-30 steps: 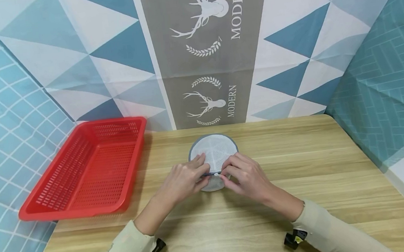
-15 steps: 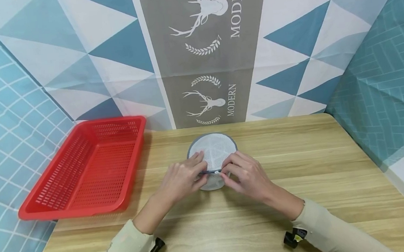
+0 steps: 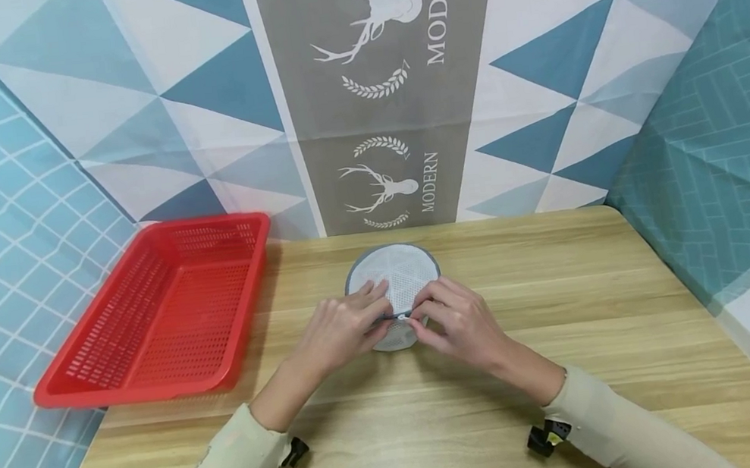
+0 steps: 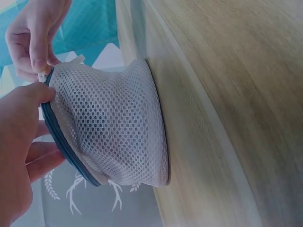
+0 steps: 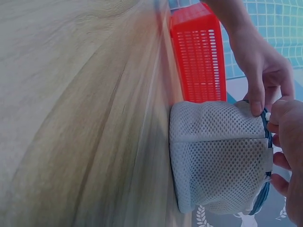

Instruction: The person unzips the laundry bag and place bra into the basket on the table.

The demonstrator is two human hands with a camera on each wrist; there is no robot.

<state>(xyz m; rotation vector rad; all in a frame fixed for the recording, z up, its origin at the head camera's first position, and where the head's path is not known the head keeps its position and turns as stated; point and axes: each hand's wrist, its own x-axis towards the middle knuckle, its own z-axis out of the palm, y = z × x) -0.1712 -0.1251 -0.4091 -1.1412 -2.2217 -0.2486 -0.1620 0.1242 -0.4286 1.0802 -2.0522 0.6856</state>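
Note:
A round white mesh laundry bag (image 3: 406, 265) with a blue-grey zipper edge stands on the wooden table. My left hand (image 3: 340, 329) holds the near side of its top edge, thumb pressed on the zipper band (image 4: 66, 146) in the left wrist view and fingers over the lid. Close beside it, my right hand (image 3: 459, 326) pinches the small white zipper pull (image 3: 402, 317) between thumb and forefinger. The mesh side wall (image 5: 222, 165) looks slightly slack and creased in the right wrist view. Part of the near rim is hidden behind the fingers.
A red perforated plastic basket (image 3: 237, 355) stands at the left of the wooden table (image 3: 397, 445). Behind the table rises a patterned backdrop (image 3: 389, 110), and tile-print sheets hang at both sides. A black wrist camera (image 3: 549, 437) is strapped to the right sleeve, another to the left.
My left hand has shifted slightly right along the rim, closer to my right hand. My right hand keeps its pinch on the zipper pull, and the bag stays in place.

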